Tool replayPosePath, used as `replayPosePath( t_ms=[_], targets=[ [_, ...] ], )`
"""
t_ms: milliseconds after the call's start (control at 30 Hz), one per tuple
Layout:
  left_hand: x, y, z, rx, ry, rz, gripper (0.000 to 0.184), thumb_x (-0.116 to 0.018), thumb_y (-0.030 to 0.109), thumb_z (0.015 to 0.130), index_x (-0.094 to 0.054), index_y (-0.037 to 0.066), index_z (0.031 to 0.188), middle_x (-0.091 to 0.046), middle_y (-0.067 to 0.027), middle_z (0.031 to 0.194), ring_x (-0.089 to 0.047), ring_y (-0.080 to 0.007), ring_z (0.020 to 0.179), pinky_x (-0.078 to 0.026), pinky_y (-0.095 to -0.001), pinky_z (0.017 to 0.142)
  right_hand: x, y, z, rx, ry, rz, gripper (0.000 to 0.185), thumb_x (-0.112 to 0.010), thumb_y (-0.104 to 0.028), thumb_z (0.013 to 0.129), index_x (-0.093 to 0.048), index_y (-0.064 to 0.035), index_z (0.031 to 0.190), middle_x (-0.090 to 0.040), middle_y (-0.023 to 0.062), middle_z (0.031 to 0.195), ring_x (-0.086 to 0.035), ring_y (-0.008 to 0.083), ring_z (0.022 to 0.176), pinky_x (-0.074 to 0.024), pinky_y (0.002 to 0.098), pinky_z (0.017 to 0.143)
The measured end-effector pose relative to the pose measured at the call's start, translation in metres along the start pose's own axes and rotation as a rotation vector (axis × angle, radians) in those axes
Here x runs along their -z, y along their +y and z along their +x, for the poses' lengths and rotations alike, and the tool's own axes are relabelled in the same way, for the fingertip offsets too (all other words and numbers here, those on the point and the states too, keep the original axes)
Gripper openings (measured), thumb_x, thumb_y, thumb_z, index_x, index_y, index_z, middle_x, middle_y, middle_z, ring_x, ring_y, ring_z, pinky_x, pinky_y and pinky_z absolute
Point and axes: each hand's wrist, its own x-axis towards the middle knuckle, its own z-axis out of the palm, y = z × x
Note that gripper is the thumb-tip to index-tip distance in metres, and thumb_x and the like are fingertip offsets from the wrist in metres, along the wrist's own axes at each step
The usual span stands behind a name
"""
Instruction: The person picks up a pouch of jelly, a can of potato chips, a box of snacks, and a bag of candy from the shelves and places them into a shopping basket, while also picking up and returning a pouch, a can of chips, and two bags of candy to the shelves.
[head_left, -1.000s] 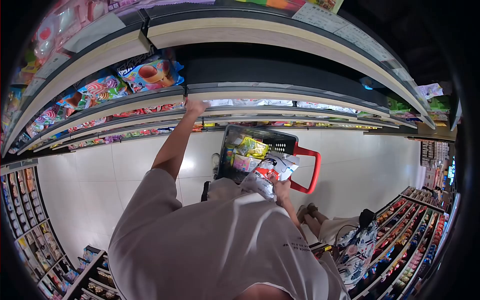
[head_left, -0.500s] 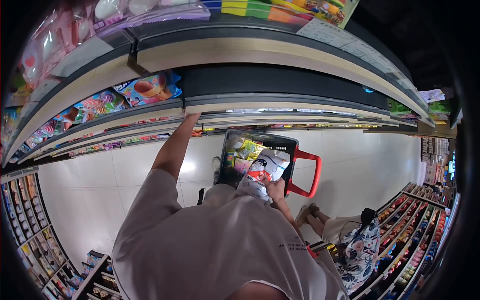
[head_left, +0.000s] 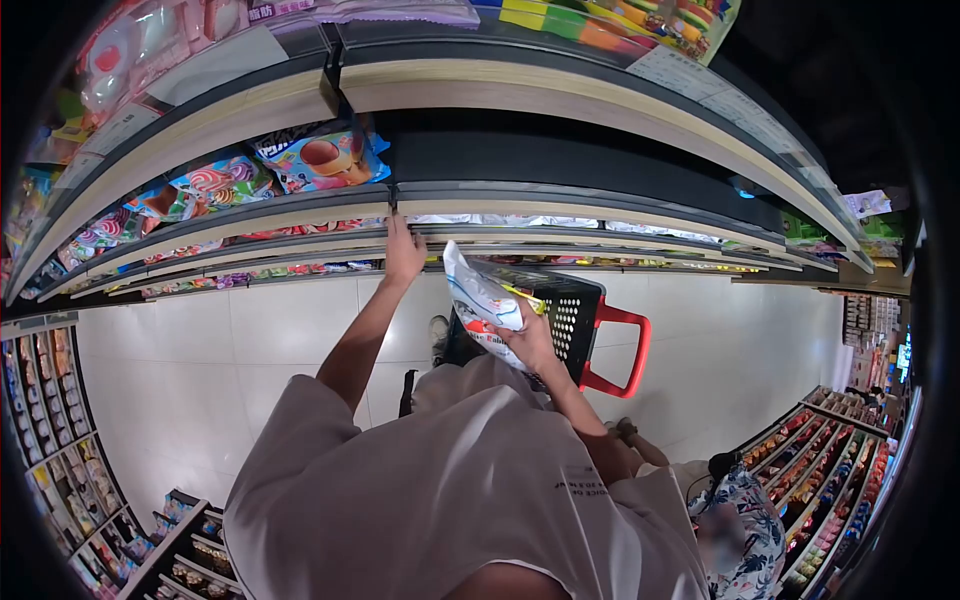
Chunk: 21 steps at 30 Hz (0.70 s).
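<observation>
My right hand (head_left: 530,340) grips a white plastic candy bag (head_left: 486,300) with red print and holds it up in front of my body. Beneath it is a black shopping basket (head_left: 574,318) with a red handle (head_left: 640,350); the bag and my hand hide much of its inside, though a yellow package (head_left: 526,297) shows. My left hand (head_left: 404,252) reaches to the front edge of a lower shelf (head_left: 450,207), fingers stretched out and thumb apart, holding nothing. White packages (head_left: 540,221) lie on the shelf just right of those fingers.
Colourful candy bags (head_left: 320,158) fill the shelf at upper left, and pink bags (head_left: 150,50) lie above. A person in a floral shirt (head_left: 740,530) is at lower right beside a snack rack (head_left: 810,480). Another rack (head_left: 75,450) stands at left.
The white candy bag has moved up and left from over the basket toward the shelf, in my right hand. My left hand has come back from deeper in the shelf and now shows at its edge.
</observation>
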Motion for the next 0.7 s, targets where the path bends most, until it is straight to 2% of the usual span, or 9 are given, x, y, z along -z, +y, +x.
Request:
replayPosePath(
  t_ms=[133, 167, 233, 267, 367, 500, 533, 600, 700],
  targets=[
    [0.033, 0.004, -0.053, 0.14, -0.794, -0.553, 0.067, -0.071, 0.01, 0.077, -0.037, 0.002, 0.134, -0.049, -0.0171, 0.127, -0.047, -0.0263, 0.122, -0.037, -0.0365, 0.102, -0.012, -0.015, 0.031, 0.393, 0.039, -0.103, 0.05, -0.07, -0.007, 0.073, -0.054, -0.0093, 0.121, -0.064, 0.0183, 0.103, -0.063, 0.0377, 0.09, -0.052, 0.0414, 0.077],
    [0.035, 0.002, -0.067, 0.017, -0.826, -0.713, 0.079, -0.074, 0.014, 0.076, -0.031, 0.004, 0.141, -0.046, -0.011, 0.132, -0.041, -0.0175, 0.125, -0.034, -0.0335, 0.104, -0.015, -0.015, 0.039, 0.396, 0.031, -0.1, 0.05, -0.07, -0.007, 0.073, -0.054, -0.0093, 0.121, -0.064, 0.0183, 0.103, -0.063, 0.0377, 0.09, -0.052, 0.0414, 0.077],
    [0.044, 0.017, -0.072, 0.068, -0.744, -0.701, 0.08, -0.071, 0.014, 0.078, -0.027, 0.004, 0.144, -0.046, -0.0113, 0.134, -0.041, -0.0178, 0.126, -0.034, -0.0338, 0.104, -0.018, -0.027, 0.054, 0.615, -0.01, -0.123, 0.049, -0.067, -0.003, 0.07, -0.057, -0.0083, 0.118, -0.064, 0.0175, 0.103, -0.062, 0.0384, 0.087, -0.0513, 0.0409, 0.076],
    [0.046, 0.025, -0.068, 0.087, -0.635, -0.907, 0.072, -0.069, 0.013, 0.08, -0.032, 0.003, 0.141, -0.047, -0.0121, 0.132, -0.044, -0.0191, 0.123, -0.035, -0.034, 0.104, -0.016, -0.035, 0.06, 0.614, -0.085, -0.142, 0.055, -0.071, -0.001, 0.065, -0.059, -0.0085, 0.118, -0.063, 0.0147, 0.113, -0.06, 0.0347, 0.104, -0.0492, 0.0383, 0.088],
    [0.023, -0.022, -0.06, 0.099, -0.579, -0.891, 0.063, -0.068, 0.013, 0.079, -0.04, 0.003, 0.135, -0.051, -0.0126, 0.129, -0.049, -0.0204, 0.119, -0.038, -0.0339, 0.102, -0.009, -0.061, 0.086, 0.856, -0.021, -0.275, 0.055, -0.067, 0.002, 0.065, -0.058, -0.0065, 0.119, -0.06, 0.0158, 0.118, -0.054, 0.0365, 0.11, -0.0446, 0.0397, 0.094],
    [0.019, -0.001, -0.012, -0.054, -0.053, -0.614, 0.047, -0.071, 0.012, 0.074, -0.054, 0.003, 0.117, -0.059, -0.0144, 0.114, -0.057, -0.0236, 0.107, -0.043, -0.0324, 0.095, -0.008, -0.065, 0.128, 0.781, 0.169, -0.479, 0.046, -0.065, -0.002, 0.067, -0.057, -0.0037, 0.112, -0.057, 0.0173, 0.115, -0.052, 0.0373, 0.109, -0.0431, 0.0446, 0.094],
    [0.008, -0.016, -0.007, -0.056, -0.054, -0.615, 0.047, -0.071, 0.012, 0.074, -0.054, 0.003, 0.117, -0.059, -0.0144, 0.114, -0.057, -0.0236, 0.107, -0.043, -0.0324, 0.095, -0.011, -0.061, 0.132, 0.781, 0.171, -0.48, 0.046, -0.065, -0.002, 0.067, -0.057, -0.0037, 0.112, -0.057, 0.0173, 0.115, -0.052, 0.0373, 0.109, -0.0431, 0.0446, 0.094],
    [-0.008, -0.04, -0.001, 0.149, -0.234, -0.273, 0.039, -0.068, 0.017, 0.078, -0.057, 0.004, 0.113, -0.063, -0.0152, 0.109, -0.059, -0.0269, 0.105, -0.044, -0.0353, 0.093, -0.019, -0.058, 0.139, 0.426, 0.151, -0.417, 0.043, -0.066, -0.006, 0.071, -0.054, -0.001, 0.112, -0.056, 0.0216, 0.112, -0.051, 0.0406, 0.108, -0.0428, 0.0473, 0.093],
    [-0.013, -0.051, 0.009, 0.001, -0.409, 0.128, 0.034, -0.064, 0.024, 0.081, -0.061, 0.005, 0.108, -0.065, -0.0149, 0.104, -0.059, -0.0301, 0.104, -0.046, -0.0401, 0.09, -0.024, -0.053, 0.139, 0.444, 0.199, -0.313, 0.047, -0.07, -0.013, 0.073, -0.05, 0.0007, 0.114, -0.054, 0.026, 0.112, -0.05, 0.0436, 0.107, -0.0435, 0.048, 0.091]
  ],
)
